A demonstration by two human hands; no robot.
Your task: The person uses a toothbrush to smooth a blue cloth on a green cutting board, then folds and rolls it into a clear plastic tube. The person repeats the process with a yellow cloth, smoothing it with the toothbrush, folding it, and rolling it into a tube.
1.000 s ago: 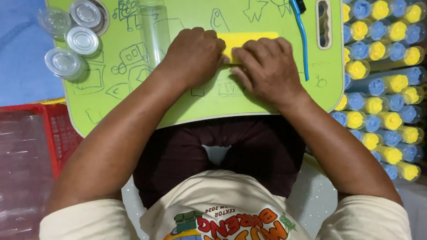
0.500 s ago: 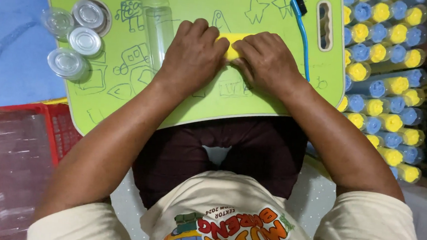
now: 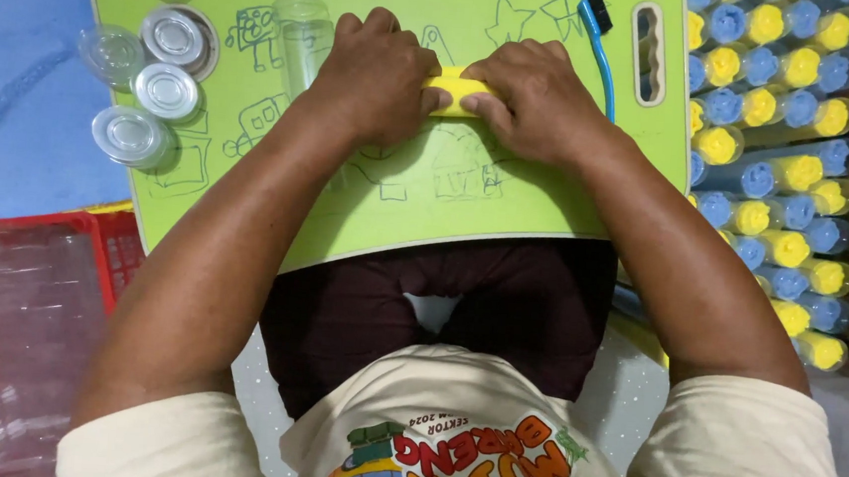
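Note:
A small yellow piece [image 3: 452, 89], soft-looking and mostly covered, lies on a light green lap table [image 3: 507, 204] with line drawings on it. My left hand [image 3: 376, 74] presses on its left end and my right hand [image 3: 532, 99] on its right end, fingers curled over it. Only a short yellow stretch shows between the two hands. A clear plastic tube [image 3: 304, 36] lies on the board just left of my left hand.
Several clear round lidded cups [image 3: 147, 80] sit at the board's left edge. A blue brush [image 3: 600, 52] lies beside a slot handle [image 3: 648, 50]. Rows of yellow and blue filled tubes [image 3: 770, 143] stand to the right. A red crate [image 3: 9, 339] is at lower left.
Both hands have drawn closer together over the yellow piece, and much less of it shows than a second ago.

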